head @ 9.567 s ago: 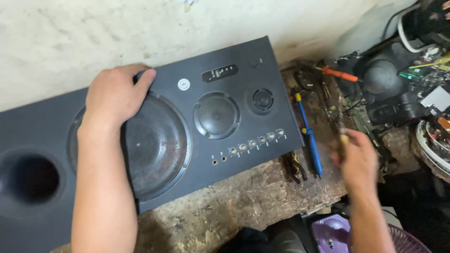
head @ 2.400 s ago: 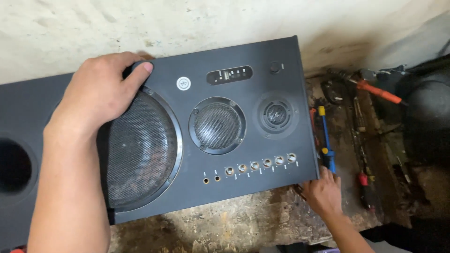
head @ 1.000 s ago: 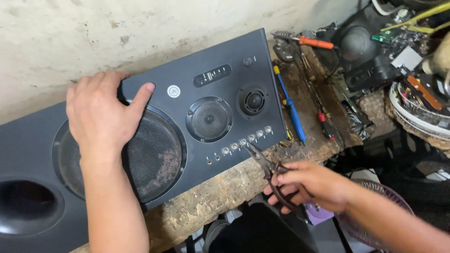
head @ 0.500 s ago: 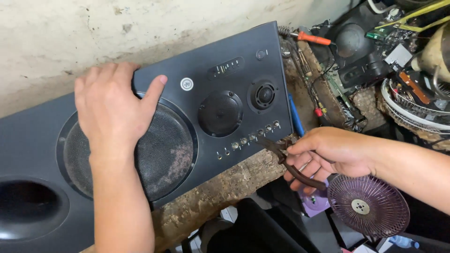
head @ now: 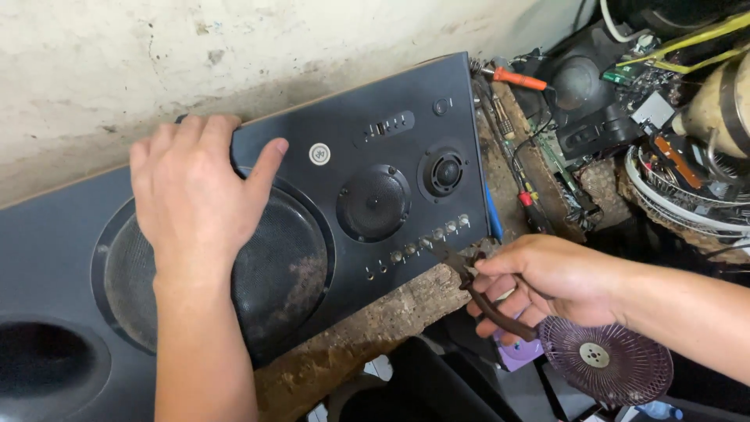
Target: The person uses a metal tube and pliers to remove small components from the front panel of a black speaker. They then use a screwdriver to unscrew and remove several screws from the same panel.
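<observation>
Left hand (head: 199, 199) spread flat on the big speaker cone of the black speaker panel (head: 328, 187). Right hand (head: 547, 281) grips pliers (head: 469, 273), tips at the knob row (head: 426, 244); every knob looks seated, removal seemingly just starting.

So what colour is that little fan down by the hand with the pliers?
The little fan is dull purple with a pale hub, in the head view, just below the right hand.

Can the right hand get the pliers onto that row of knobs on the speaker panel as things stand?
Probably yes. The right hand holds the pliers with the nose right at the knob row on the panel's lower edge, and nothing lies between them. The left hand rests on the big speaker, clear of the knobs.
</observation>
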